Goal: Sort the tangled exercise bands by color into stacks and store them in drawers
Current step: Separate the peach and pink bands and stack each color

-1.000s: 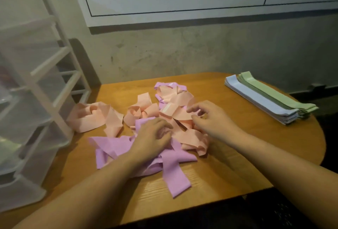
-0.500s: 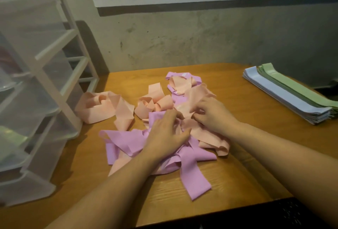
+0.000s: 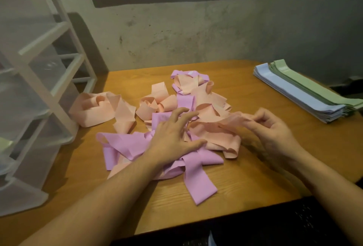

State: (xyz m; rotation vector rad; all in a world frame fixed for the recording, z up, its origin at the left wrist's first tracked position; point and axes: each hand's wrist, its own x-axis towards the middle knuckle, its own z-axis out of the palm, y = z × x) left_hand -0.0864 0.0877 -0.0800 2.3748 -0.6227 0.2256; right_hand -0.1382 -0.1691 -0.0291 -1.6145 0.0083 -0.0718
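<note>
On the wooden table (image 3: 261, 179), just in front of you, lies the tangled heap of bands (image 3: 182, 120), peach and lilac knotted together. Your right hand (image 3: 275, 132) pinches the end of a peach band (image 3: 224, 120) between thumb and curled fingers, while your left hand (image 3: 172, 137) lies flat on the heap with fingers spread. Hold the pile down like that and draw the peach band out slowly and low (a sharp tug would likely tighten the knots or drag lilac loops along). Its freed length runs roughly left to right, from the heap toward your right hand, with the far end buried. Once it is loose, lay it flat, long axis matching the blue and green stacks (image 3: 306, 96) at the right, which run from the wall toward you.
</note>
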